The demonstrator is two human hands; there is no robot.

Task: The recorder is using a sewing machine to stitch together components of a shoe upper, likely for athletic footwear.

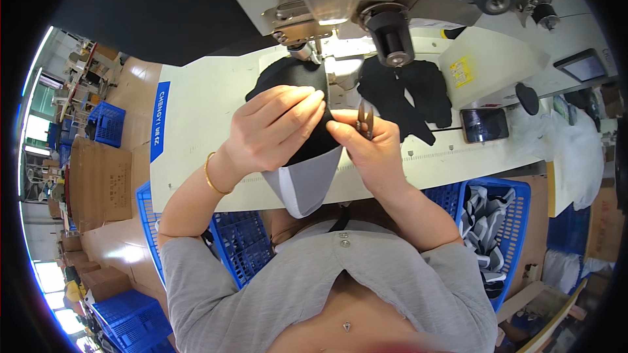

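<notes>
- Plainly, the boldest lettering is white print on a blue label [159, 121] along the left end of the pale sewing table [203, 111].
- A yellow sticker [461, 72] with small printing marks the white housing of the sewing machine [451, 0], and dark characters run down a brown carton [98, 183] on the floor at left.
- Ruler-like markings line part of the table's near side.
- Smooth black cloth meets light grey fabric in the cloth piece [304, 186], which tapers to a rounded, paler tip; it lies in front of the machine's needle area, between the two hands, its grey end reaching past the table's near edge.
- The left hand [271, 127] has thumb and fingertips pressed together over the black part; whether they nip cloth or thread I cannot tell.
- The right hand [369, 150] closes thumb and forefinger at the black part's right edge, with dark metal snips [366, 121] tucked among its fingers, points upward.
- Flat, curvy-edged black pieces [396, 95] rest right of the needle, near a glossy, dark-screened phone [484, 124].
- Crumpled clear plastic [572, 157] sits farther right.
- Below, a slotted blue plastic basket [522, 206] holds grey, white and black pieces.
</notes>
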